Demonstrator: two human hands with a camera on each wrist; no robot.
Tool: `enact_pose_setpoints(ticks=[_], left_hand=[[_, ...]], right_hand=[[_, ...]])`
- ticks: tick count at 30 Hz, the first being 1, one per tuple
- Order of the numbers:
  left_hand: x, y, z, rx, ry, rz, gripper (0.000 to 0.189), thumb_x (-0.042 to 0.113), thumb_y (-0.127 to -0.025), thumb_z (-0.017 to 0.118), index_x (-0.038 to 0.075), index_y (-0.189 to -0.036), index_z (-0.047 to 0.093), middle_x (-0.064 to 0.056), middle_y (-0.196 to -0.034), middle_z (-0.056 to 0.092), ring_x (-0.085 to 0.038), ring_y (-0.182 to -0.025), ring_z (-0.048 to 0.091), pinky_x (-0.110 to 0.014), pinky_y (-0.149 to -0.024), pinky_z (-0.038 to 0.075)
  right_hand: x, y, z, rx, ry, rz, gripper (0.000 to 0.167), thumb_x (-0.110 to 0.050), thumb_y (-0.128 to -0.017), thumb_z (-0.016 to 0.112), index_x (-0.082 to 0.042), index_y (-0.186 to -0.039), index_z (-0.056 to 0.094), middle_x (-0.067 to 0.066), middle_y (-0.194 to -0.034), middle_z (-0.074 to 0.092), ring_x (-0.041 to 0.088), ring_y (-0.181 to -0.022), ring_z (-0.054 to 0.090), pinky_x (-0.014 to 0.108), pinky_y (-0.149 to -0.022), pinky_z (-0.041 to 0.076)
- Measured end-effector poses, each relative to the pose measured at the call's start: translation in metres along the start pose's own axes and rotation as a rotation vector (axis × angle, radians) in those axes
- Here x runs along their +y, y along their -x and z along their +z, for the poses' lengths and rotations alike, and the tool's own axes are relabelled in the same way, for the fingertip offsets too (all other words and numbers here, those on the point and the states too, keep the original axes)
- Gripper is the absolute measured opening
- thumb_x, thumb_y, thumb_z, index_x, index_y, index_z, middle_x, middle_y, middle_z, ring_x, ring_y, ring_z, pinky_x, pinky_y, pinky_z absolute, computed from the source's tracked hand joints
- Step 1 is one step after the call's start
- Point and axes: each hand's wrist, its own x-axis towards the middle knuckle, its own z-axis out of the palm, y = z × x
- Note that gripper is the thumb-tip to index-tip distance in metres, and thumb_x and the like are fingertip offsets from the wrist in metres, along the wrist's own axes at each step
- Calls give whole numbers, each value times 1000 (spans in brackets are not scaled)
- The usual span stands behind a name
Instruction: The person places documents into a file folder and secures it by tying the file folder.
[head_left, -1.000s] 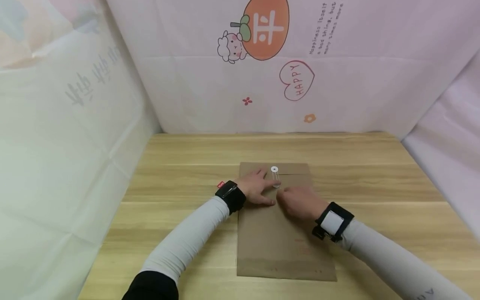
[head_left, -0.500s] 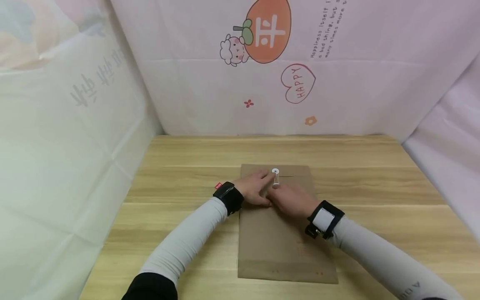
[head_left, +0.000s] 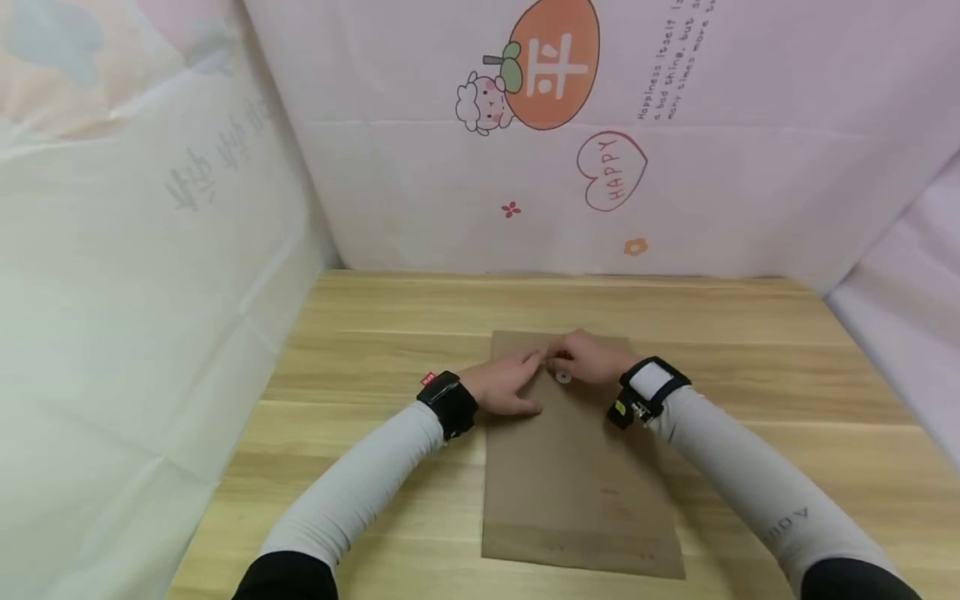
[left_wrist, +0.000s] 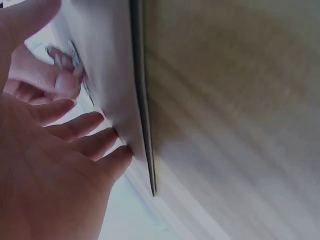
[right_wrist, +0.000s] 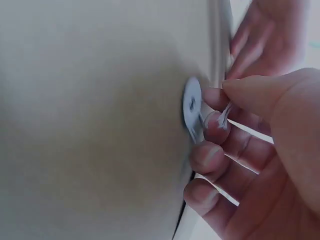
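Note:
A brown kraft document envelope lies flat on the wooden table. My left hand rests on its upper left part with the fingers straight, their tips at the paper in the left wrist view. My right hand is at the upper end of the envelope, fingers curled. In the right wrist view, its thumb and forefinger pinch a thin white string, whose frayed end sticks out. Close by the fingertips is a round white button with string running around it. The upper button is hidden behind my right hand in the head view.
The wooden table spreads around the envelope. A white printed cloth hangs at the back, and more cloth stands along the left side. Both wrists carry black straps, such as the left wristband.
My right hand has moved from below the lower button up to the envelope's upper end, uncovering that button. My left hand stays on the envelope. The head view has shifted slightly.

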Motion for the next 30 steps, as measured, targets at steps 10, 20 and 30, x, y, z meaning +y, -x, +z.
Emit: enact_pose_setpoints(ticks=[10, 20, 30], left_hand=[[11, 0, 4, -50, -153, -14, 79, 52, -99, 59, 28, -165, 23, -19, -168, 20, -34, -154, 20, -42, -123, 25], [11, -6, 6, -100, -316, -117, 81, 71, -96, 51, 38, -163, 22, -7, -170, 21, -28, -154, 19, -40, -124, 22], [15, 1, 1, -61, -321, -87, 79, 69, -97, 50, 34, -163, 26, -7, -168, 25, -29, -152, 24, -39, -122, 26]], right_hand=[[12, 0, -17, -37, -32, 61, 18, -15, -103, 59, -16, -93, 75, -5, -83, 66, 13, -72, 57, 33, -69, 49], [12, 0, -26, -33, -42, 49, 19, -13, -103, 60, -17, -94, 75, -4, -93, 71, 13, -79, 59, 35, -74, 49], [11, -1, -38, -71, -4, 87, 22, -13, -103, 61, -9, -83, 70, -4, -71, 55, 13, -63, 51, 31, -63, 43]])
